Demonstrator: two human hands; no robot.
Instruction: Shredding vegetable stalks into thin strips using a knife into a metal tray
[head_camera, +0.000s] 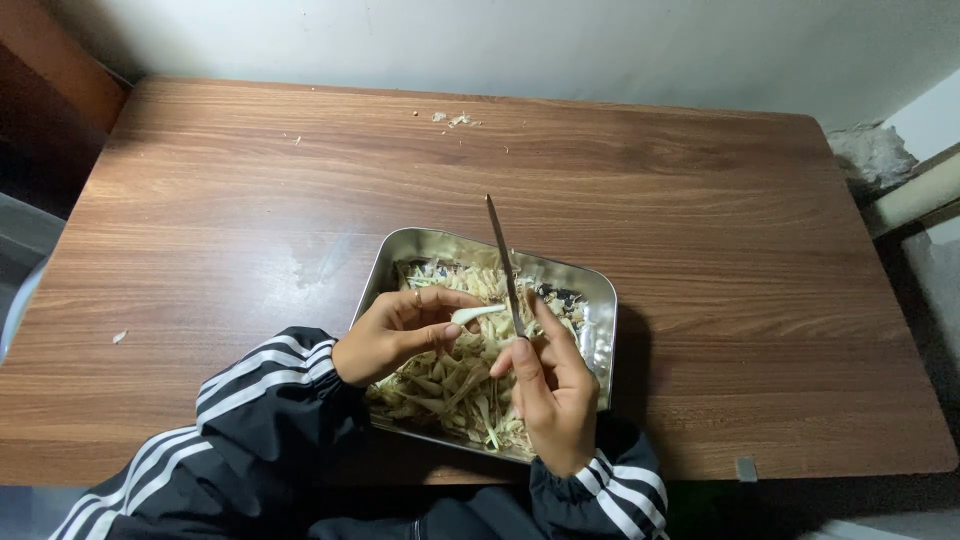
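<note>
Peeling underway: left hand (395, 335) pinches a pale white stalk piece (478, 314); right hand (550, 390) grips a thin steel knife (503, 262) over the shallow metal tray (600, 300); next cut needs care near fingers.

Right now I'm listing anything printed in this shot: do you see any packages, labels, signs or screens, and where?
None in view, only unmarked things:
Metal tray: table middle, rectangular, silver, holding pale peelings.
Knife: in the right hand, thin blade pointing away.
White sliver: pinched by the left hand over the tray.
Wooden table: brown, few scraps.
</note>
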